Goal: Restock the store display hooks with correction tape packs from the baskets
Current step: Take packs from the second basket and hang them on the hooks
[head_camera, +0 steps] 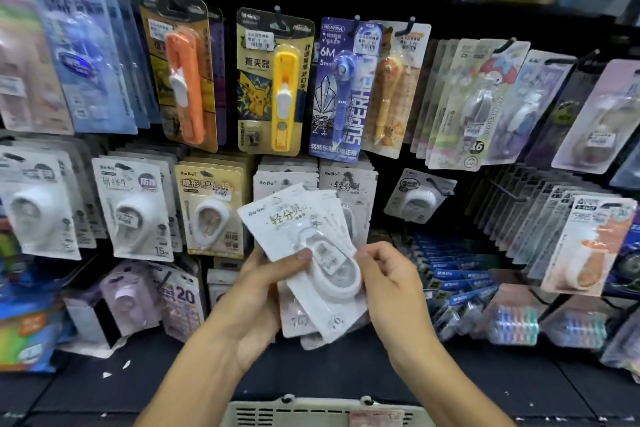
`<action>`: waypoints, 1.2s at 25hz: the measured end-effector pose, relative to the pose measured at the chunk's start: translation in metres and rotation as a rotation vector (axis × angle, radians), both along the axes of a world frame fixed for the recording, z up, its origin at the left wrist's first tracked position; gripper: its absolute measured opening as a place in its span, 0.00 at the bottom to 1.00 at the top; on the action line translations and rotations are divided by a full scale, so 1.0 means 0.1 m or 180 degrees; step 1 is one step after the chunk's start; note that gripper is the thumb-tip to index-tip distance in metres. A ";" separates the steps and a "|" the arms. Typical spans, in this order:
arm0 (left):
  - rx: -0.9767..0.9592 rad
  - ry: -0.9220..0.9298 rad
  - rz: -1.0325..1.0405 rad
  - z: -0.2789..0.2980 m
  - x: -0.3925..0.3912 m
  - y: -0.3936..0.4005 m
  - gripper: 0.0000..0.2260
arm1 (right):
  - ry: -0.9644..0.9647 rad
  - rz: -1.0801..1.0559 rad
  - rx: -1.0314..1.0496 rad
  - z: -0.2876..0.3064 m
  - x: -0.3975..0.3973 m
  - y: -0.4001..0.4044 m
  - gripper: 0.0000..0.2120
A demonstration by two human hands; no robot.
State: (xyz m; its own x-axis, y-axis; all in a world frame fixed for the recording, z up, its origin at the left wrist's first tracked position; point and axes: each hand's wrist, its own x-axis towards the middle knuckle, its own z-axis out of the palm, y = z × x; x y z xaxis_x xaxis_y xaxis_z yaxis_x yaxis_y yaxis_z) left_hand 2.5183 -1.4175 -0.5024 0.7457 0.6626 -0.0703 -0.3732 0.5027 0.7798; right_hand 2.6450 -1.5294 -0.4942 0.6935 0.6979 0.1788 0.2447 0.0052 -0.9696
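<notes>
The left hand (pixel 258 291) grips a fanned stack of white correction tape packs (pixel 304 239) just below the middle of the frame, its thumb pressed flat across the front pack and its fingers curled behind. The right hand (pixel 389 282) pinches the right edge of the same stack between thumb and forefinger, beside the raised oval blister. The top corners of the packs splay toward the upper left, and their lower edges hang past both hands over the dark shelf (pixel 329 371).

Directly behind the stack, in the middle row, hang matching white packs (pixel 348 184) on their hook, nearly touching the held ones. To the right of these a single small pack (pixel 417 198) sits on a long bare hook (pixel 441 185), with dark open space beside and below it. Left of centre are a beige pack (pixel 211 211) and more white ones (pixel 133 211), packed edge to edge.

In the upper row, an orange clip pusher (pixel 183 80), a yellow one (pixel 277 87) and a purple pen-style tape pack (pixel 341 90) hang close together. At the right, rows of packs (pixel 540 218) overlap tightly.

At the bottom centre, the pale rim of a basket (pixel 311 411) shows between the forearms, with a strip of open dark shelf between it and the display.
</notes>
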 end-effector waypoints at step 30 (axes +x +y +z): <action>0.0992 0.0553 0.0799 0.10 -0.18 0.28 0.38 | -0.1665 -0.1422 0.0323 -0.19 0.22 -0.09 0.23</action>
State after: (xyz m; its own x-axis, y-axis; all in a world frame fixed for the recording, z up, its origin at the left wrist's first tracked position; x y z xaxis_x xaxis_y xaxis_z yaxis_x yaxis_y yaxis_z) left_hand 2.4999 -1.3894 -0.4919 0.5536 0.8312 0.0518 -0.3038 0.1437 0.9418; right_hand 2.6669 -1.5382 -0.5131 0.7154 0.3278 0.6171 0.6795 -0.1204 -0.7238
